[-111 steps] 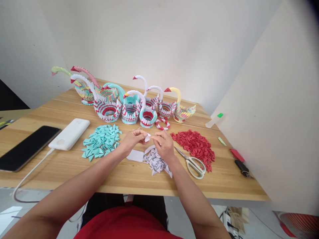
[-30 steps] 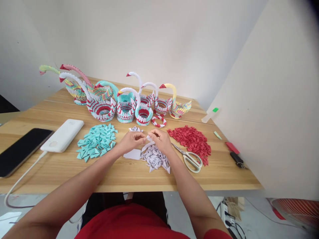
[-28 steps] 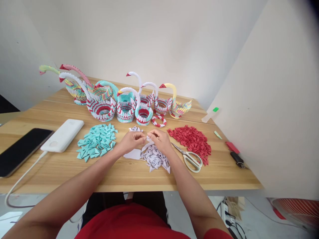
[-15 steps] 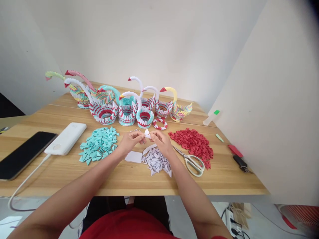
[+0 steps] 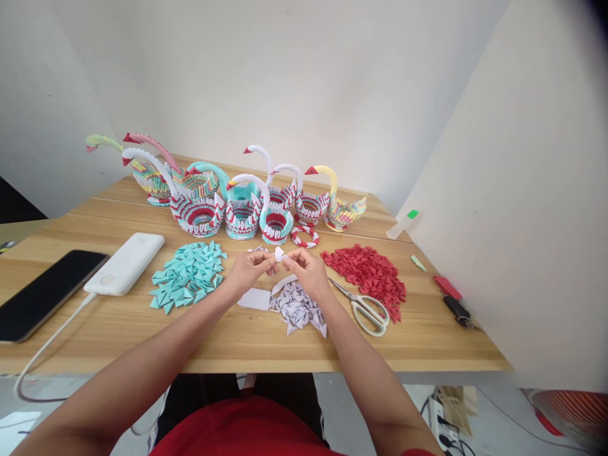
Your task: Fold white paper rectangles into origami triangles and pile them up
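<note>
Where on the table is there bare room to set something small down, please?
Bare wood lies between the scissors and the black fob, and between the white cable and left forearm. The middle is crowded with the left hand, right hand and white pieces; the back, with paper swans.

Table (image 5: 266, 348): is carrying everything on pale, grained wood.
Paper swans (image 5: 242, 227): are standing grouped towards the back.
Ring (image 5: 306, 244): is lying just in front of them.
Phone (image 5: 47, 294): is lying flat at the left.
Power bank (image 5: 126, 263): is lying just beside the phone.
Teal triangles (image 5: 190, 275): are forming a heap left of the middle.
White triangles (image 5: 300, 310): are forming a heap nearer the front edge, white paper (image 5: 255, 299) lying beside them.
Red triangles (image 5: 368, 275): are forming a heap on the right.
Scissors (image 5: 357, 300): are lying between the white and red heaps.
Red scrap (image 5: 448, 287): is lying near the right edge, a small black object (image 5: 456, 311) just beside it.
</note>
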